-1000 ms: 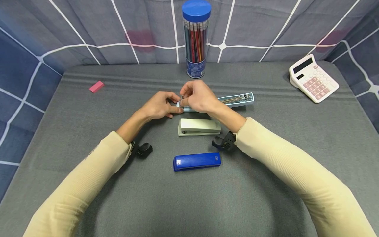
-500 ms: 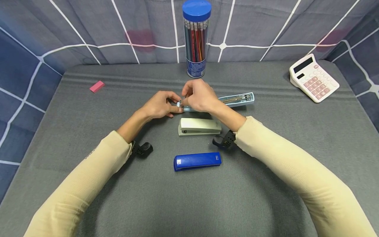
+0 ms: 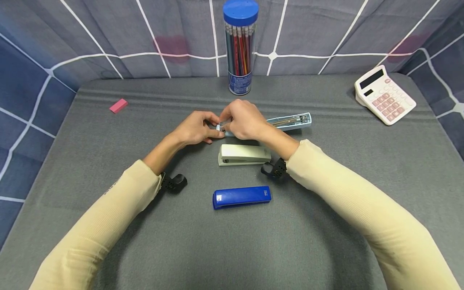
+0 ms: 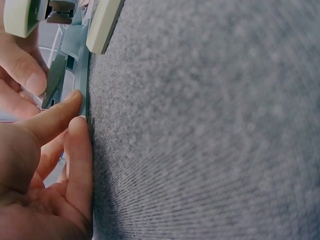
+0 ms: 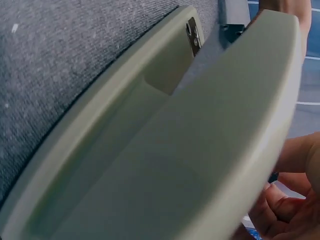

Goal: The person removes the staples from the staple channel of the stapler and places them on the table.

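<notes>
A light blue stapler lies opened out flat, its raised top folded over to the right with the metal magazine showing. My left hand holds its left end, thumb and finger on the base in the left wrist view. Over the same end, my right hand pinches a small shiny strip of staples between thumb and fingertip, mostly hidden by the fingers. Just in front sits a pale green stapler, which fills much of the right wrist view. A blue stapler lies nearer to me.
A clear tube of pencils with a blue lid stands behind the hands. At the back right is a white calculator with pink keys. A pink eraser lies at the back left. Grid-patterned cloth borders the grey table.
My right hand has lowered slightly and its fingers have closed in toward the left end of the light blue stapler. The small metal strip no longer stands up above it. My left hand stays put.
</notes>
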Available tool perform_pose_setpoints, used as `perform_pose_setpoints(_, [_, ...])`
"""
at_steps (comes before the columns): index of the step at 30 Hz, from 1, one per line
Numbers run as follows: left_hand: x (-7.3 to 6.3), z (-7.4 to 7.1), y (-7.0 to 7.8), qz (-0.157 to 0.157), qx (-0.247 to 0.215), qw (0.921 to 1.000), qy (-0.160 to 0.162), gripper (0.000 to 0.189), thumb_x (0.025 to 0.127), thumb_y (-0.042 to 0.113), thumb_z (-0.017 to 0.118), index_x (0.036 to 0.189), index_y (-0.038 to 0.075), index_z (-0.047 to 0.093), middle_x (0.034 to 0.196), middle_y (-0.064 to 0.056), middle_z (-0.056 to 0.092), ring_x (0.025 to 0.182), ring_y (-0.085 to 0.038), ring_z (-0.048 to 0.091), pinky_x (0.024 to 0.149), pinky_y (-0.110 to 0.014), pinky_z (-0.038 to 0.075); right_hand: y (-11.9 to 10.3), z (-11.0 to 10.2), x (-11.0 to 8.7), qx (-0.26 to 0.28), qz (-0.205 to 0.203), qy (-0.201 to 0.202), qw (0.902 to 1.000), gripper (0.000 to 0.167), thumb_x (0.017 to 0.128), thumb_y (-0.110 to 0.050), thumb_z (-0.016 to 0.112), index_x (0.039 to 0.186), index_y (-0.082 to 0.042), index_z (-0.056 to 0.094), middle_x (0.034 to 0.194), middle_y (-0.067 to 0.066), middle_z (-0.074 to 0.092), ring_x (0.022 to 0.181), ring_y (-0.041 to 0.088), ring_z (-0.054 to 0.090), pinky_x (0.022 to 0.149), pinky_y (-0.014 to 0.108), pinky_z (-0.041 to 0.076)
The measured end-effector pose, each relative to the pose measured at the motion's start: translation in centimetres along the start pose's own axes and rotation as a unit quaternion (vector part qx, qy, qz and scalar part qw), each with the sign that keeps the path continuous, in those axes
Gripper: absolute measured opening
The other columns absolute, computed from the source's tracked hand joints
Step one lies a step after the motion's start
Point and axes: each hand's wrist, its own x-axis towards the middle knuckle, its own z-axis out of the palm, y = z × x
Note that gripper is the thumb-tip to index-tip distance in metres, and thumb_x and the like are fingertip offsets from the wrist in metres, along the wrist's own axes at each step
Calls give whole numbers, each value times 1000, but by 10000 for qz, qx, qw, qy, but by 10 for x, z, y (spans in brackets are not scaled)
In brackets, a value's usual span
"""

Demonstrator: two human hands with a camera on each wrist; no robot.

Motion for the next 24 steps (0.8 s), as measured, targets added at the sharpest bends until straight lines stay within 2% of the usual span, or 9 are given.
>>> perform_pose_setpoints(5, [0,1,1,-30,-7,10000,26,39,85,4,78,119,-5,62,105,-16,54,65,-14,58,58,-25,59,1,-5,-4,-197,-96,-59,9997,27,86,5,62,109,-2,75,108,8,72,103,22,64,95,41,50])
perform_pose_setpoints(8, [0,1,0,-23,-14,10000,59,39,84,5,79,118,-5,62,105,-16,55,65,-14,58,58,-25,59,2,-7,-6,-363,-185,-173,9990,27,85,7,57,101,-3,76,96,8,71,90,22,62,86,40,51])
perform_pose_setpoints(12, [0,0,-1,-2,-35,10000,89,38,84,6,79,117,-4,63,105,-16,55,63,-14,58,57,-25,59,1,-8,-8,-577,-242,-265,9977,21,86,7,57,86,-4,74,79,6,63,75,21,54,72,36,47])
perform_pose_setpoints(15, [0,0,-1,31,-43,9999,99,37,83,6,80,115,-4,64,104,-16,55,63,-13,57,56,-25,58,1,-8,-9,-734,-228,-239,9968,19,86,7,59,83,-5,73,74,4,60,73,20,52,68,35,45])
perform_pose_setpoints(20, [0,0,-1,16,-13,9999,107,37,84,6,80,116,-4,64,104,-16,55,64,-14,57,56,-24,58,2,-9,-11,-1116,-348,-224,9929,21,82,9,56,69,-7,62,63,1,45,66,20,43,59,32,36])
perform_pose_setpoints(23, [1,0,-1,17,12,10000,91,38,84,6,79,117,-4,64,105,-16,55,64,-14,57,57,-24,58,5,-13,-17,-1115,-468,-145,9926,21,82,8,55,72,-7,65,66,2,50,68,21,44,62,35,39])
perform_pose_setpoints(24, [1,0,-1,29,12,10000,91,37,84,6,79,116,-4,64,105,-16,55,64,-14,57,57,-25,58,6,-15,-19,-1071,-492,-101,9930,20,84,6,57,78,-7,70,70,3,56,72,21,49,67,36,43])
